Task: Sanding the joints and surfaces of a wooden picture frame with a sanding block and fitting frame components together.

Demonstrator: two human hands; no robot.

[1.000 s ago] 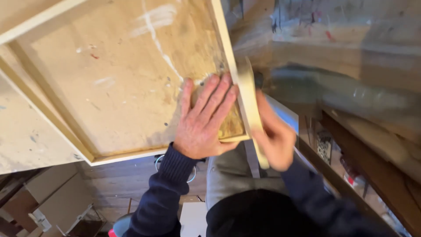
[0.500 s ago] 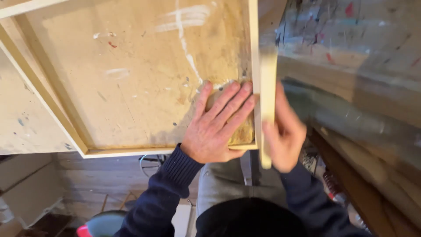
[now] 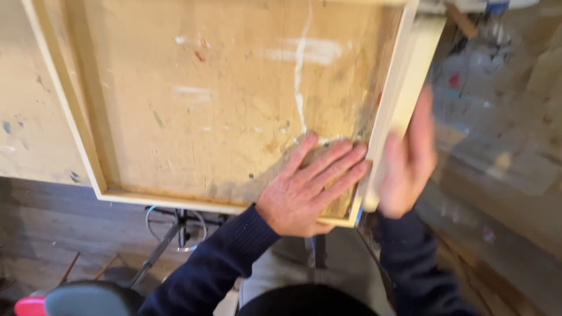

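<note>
Wooden strip (image 3: 404, 93): pale, long, pressed flat against the right outer edge of the framed panel (image 3: 222, 105), running from panel's top corner down to near its bottom right corner.
Right hand (image 3: 410, 158): on the strip's lower end, fingers fairly straight and wrapped loosely over its outer side; blurred, grip tightness can't tell.
Left hand (image 3: 310, 190): palm flat inside the panel's bottom right corner, fingers spread, fingertips (image 3: 360, 158) touching the panel's right rim, holding nothing.
Panel: stained plywood, pale raised rim.
Metal stand (image 3: 175, 228): below the panel.

One framed wooden panel (image 3: 222, 99), one wood strip (image 3: 404, 99), two hands (image 3: 304, 187).
</note>
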